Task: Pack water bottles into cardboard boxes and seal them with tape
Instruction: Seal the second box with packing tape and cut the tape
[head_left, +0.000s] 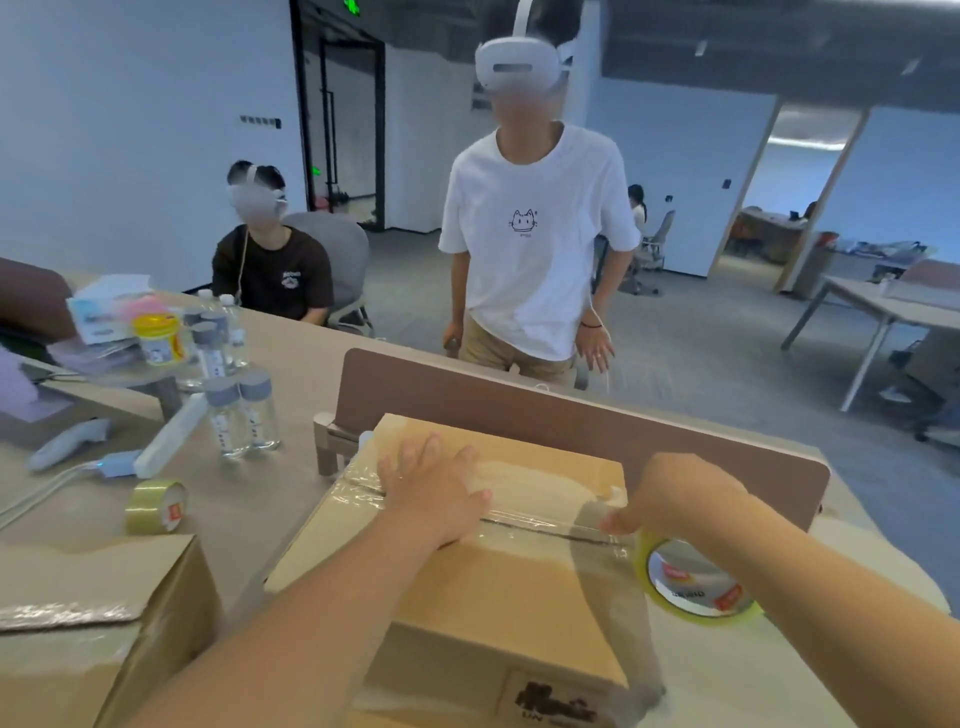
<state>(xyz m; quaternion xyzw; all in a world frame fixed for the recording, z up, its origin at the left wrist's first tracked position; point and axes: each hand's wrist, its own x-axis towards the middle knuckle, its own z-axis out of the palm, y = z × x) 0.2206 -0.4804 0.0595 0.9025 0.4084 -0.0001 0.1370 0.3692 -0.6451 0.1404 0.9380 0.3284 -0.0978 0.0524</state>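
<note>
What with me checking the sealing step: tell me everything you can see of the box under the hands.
The box is brown cardboard with its flaps closed. It rests on the table by a brown divider. Clear, wrinkled tape runs along its top seam, and a dark print marks its near side. The left hand presses flat on the top. The right hand holds a tape roll at the seam's right end.
</note>
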